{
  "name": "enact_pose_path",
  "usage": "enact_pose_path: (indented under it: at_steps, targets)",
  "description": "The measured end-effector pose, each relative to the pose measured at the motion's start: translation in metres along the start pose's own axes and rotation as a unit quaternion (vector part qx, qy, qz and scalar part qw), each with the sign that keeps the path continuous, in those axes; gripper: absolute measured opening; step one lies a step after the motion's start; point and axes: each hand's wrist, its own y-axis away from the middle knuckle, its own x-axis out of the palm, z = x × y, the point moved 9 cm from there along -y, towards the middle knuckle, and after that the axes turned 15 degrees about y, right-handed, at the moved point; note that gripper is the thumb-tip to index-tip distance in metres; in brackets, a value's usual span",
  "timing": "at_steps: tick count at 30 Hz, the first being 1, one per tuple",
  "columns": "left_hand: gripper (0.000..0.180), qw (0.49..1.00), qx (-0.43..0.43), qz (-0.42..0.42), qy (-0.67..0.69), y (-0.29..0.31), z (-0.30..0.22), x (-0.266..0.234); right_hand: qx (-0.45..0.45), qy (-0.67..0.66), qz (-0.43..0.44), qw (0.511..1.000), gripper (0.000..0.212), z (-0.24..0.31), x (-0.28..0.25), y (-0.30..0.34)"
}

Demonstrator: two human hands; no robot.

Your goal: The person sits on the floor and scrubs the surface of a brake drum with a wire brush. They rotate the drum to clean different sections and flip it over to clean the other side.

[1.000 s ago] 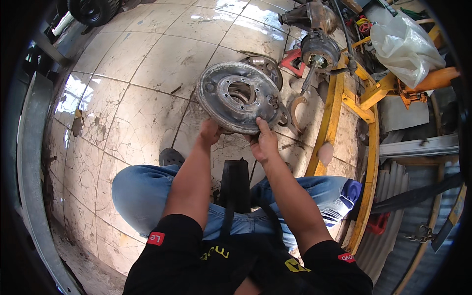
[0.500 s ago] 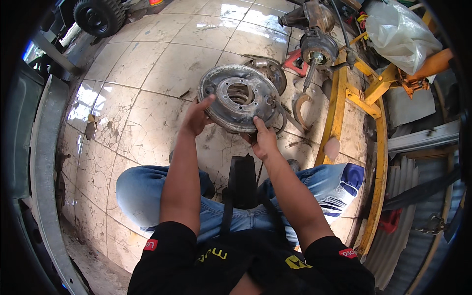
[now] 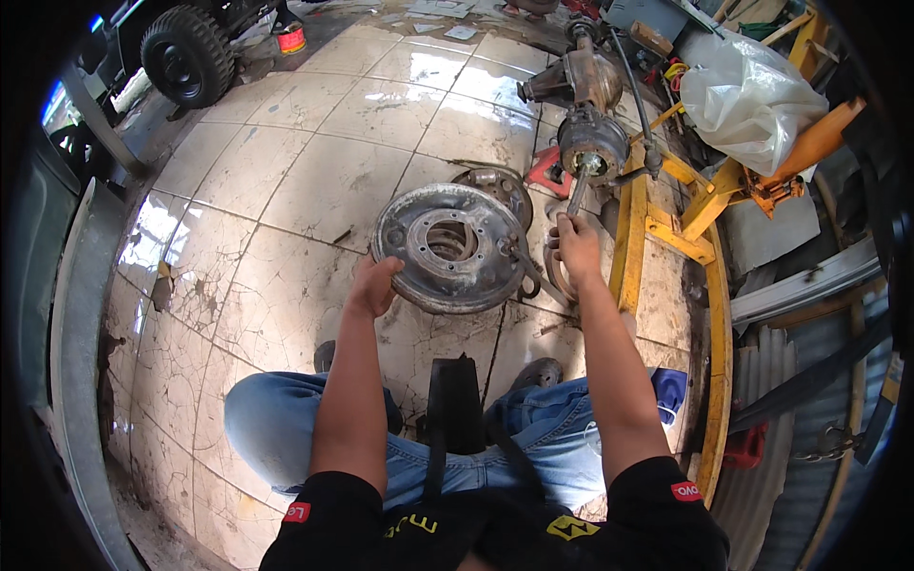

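Note:
A round, worn metal brake backing plate with a large centre hole and a ring of bolt holes is tilted in front of me. My left hand grips its left rim, thumb on top. Off to the plate's right, my right hand has its fingers curled by the lower tip of a metal shaft. A curved brake shoe lies on the floor, partly behind that hand. What the right fingers hold, if anything, is hidden. Beyond the plate lies a second round brake assembly, partly covered.
An axle housing with a hub stands at the far right beside a yellow metal frame. Near them are a red stand and a clear plastic bag. A vehicle wheel and a red can are at the far left.
My right hand has let go of the plate and moved right to the shaft tip and brake shoe. My left hand still grips the plate. The whole view has shifted, showing more far floor.

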Motion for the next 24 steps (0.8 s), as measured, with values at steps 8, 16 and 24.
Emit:
enact_pose_path:
  at_steps: [8,16,24]
  targets:
    - [0.037,0.999,-0.030,0.028,0.014,-0.002,-0.011,-0.003,0.088,-0.494,0.256,0.826,0.036,-0.117,0.194,0.004]
    - [0.039,0.995,-0.075,0.001,-0.064,-0.012,-0.029,-0.016,0.050,-0.464,0.352,0.812,0.031,-0.114,0.221,0.017]
    - [0.045,0.991,-0.072,0.016,-0.110,-0.024,-0.037,-0.015,0.210,-0.457,0.246,0.828,0.032,-0.171,0.227,0.002]
